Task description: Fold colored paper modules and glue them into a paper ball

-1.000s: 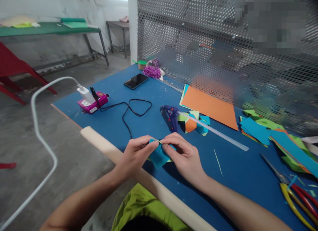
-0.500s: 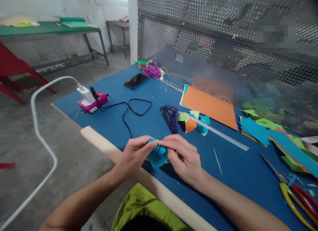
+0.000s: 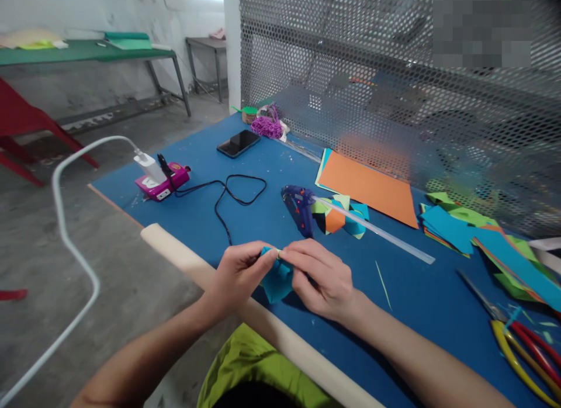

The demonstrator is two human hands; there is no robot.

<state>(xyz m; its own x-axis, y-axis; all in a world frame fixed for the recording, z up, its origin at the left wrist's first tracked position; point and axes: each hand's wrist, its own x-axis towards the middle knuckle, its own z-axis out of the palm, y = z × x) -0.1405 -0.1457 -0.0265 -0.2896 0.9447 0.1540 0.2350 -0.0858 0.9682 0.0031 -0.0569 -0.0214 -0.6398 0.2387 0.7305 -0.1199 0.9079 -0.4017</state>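
Observation:
Between both hands, over the near edge of the blue table (image 3: 245, 221), is a small folded blue paper piece (image 3: 277, 281) with a yellow-green edge on top. My left hand (image 3: 240, 273) pinches its upper left side between thumb and fingers. From the other side my right hand (image 3: 322, 277) has its fingertips closed on the top edge, and the fingers hide part of the fold. Just beyond the hands stands a dark blue glue gun (image 3: 300, 206) with a long clear glue stick (image 3: 385, 235) in it. Behind that stick lie folded paper pieces (image 3: 335, 218) in green, orange and blue.
Scissors (image 3: 504, 332) lie at the right, below stacked paper strips (image 3: 453, 230). Orange sheets (image 3: 368, 189) rest by the perforated metal panel (image 3: 350, 86). A phone (image 3: 239, 143), purple cord (image 3: 268, 126) and a pink power strip (image 3: 164, 183) with cables are farther left. A cream roll (image 3: 188, 256) runs along the front edge.
The blue paper piece has tilted slightly between my fingers, and my right hand has shifted a little to the left. The view has moved slightly; other things lie as before.

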